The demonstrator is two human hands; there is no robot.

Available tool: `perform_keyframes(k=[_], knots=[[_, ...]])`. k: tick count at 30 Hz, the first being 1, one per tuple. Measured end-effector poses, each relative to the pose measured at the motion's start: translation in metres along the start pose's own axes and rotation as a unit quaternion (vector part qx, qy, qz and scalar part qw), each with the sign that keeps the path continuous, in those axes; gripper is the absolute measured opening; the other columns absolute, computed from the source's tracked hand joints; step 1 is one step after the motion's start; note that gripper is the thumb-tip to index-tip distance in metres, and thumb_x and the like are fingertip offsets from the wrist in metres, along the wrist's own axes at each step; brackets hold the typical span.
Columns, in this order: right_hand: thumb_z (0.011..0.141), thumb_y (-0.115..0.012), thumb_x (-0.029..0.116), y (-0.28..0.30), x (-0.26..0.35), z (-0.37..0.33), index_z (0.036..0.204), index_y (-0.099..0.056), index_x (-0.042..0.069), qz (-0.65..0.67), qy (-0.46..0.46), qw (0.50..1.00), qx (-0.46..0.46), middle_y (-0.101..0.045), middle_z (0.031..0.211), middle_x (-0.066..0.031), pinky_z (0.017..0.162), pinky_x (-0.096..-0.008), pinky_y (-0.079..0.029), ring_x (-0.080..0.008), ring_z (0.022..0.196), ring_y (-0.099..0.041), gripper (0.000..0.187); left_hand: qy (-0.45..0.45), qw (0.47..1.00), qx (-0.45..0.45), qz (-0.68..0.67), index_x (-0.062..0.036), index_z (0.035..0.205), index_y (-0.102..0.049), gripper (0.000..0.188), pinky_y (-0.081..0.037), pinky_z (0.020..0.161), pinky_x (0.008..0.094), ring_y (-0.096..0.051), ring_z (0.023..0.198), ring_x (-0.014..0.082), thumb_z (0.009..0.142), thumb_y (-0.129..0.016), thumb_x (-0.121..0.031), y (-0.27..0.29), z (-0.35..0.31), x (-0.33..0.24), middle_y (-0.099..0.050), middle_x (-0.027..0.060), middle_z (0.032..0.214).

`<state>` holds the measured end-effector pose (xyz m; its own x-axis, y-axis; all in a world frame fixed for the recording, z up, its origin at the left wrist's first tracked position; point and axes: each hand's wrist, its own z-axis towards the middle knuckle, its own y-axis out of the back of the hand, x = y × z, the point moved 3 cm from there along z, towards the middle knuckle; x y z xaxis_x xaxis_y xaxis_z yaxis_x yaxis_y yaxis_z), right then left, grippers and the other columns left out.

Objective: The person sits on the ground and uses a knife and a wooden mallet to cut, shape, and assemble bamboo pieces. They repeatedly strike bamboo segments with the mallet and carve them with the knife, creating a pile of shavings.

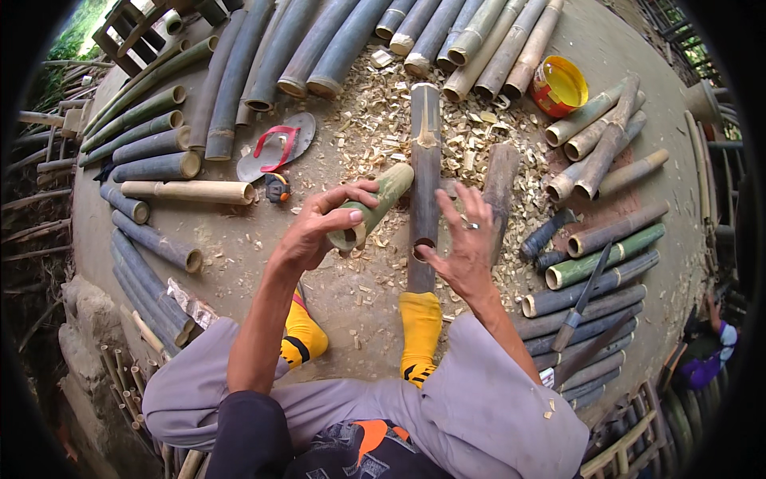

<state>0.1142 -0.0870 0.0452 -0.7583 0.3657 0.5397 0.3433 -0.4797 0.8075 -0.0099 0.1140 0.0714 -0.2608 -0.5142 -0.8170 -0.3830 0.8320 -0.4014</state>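
Observation:
My left hand (307, 231) is closed around a short green bamboo piece (389, 190), holding it tilted with its far end up toward the right. Beside it a dark bamboo tube (424, 191) lies lengthwise in front of me, with a hole in its near part and a pale shaved patch at the far end. My right hand (465, 247) has its fingers spread and holds nothing. Its thumb is close to the hole; whether it touches the tube I cannot tell. Another brownish bamboo piece (500, 188) lies just past my right fingers.
Wood shavings (467, 128) cover the ground. Bamboo tubes (171, 166) lie all round. A knife (581, 303) rests on the right-hand stack. A flip-flop (254, 166), a tape measure (278, 188) and a yellow-lined bucket (568, 84) lie about. Another person (712, 359) is at the right edge.

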Motion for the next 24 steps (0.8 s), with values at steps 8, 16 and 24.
perform_keyframes(k=[8, 16, 24], knots=[[0.067, -0.077, 0.024, -0.009, 0.002, -0.018, 0.115, -0.054, 0.003, 0.074, 0.039, 0.993, -0.083, -0.058, 0.113, -0.0125, 0.091, -0.0441, -0.041, -0.0309, 0.106, -0.054, 0.057, -0.151, 0.986, 0.041, 0.056, -0.0022, 0.126, -0.052, 0.076, -0.045, 0.096, 0.0295, -0.055, 0.115, 0.0200, 0.058, -0.085, -0.005, -0.099, -0.027, 0.019, -0.047, 0.0121, 0.135], [0.069, -0.075, 0.010, -0.029, -0.001, -0.071, 0.113, -0.057, -0.001, 0.242, -0.110, 0.962, -0.067, -0.060, 0.114, -0.0141, 0.088, -0.0375, -0.048, -0.0312, 0.105, -0.059, 0.049, -0.317, 0.882, -0.021, 0.349, -0.0076, 0.119, -0.057, 0.063, -0.057, 0.075, 0.0336, -0.066, 0.092, 0.0241, 0.060, -0.081, -0.008, -0.131, -0.039, 0.077, -0.062, 0.0088, 0.114], [0.075, -0.070, 0.013, -0.035, -0.017, -0.079, 0.116, -0.056, -0.001, 0.292, -0.144, 0.946, 0.003, -0.060, 0.116, -0.0155, 0.090, -0.0365, -0.047, -0.0307, 0.106, -0.059, 0.046, -0.347, 0.887, -0.084, 0.294, -0.0076, 0.120, -0.056, 0.065, -0.057, 0.078, 0.0334, -0.066, 0.095, 0.0264, 0.060, -0.083, -0.008, -0.118, -0.036, 0.085, -0.062, 0.0112, 0.113]])
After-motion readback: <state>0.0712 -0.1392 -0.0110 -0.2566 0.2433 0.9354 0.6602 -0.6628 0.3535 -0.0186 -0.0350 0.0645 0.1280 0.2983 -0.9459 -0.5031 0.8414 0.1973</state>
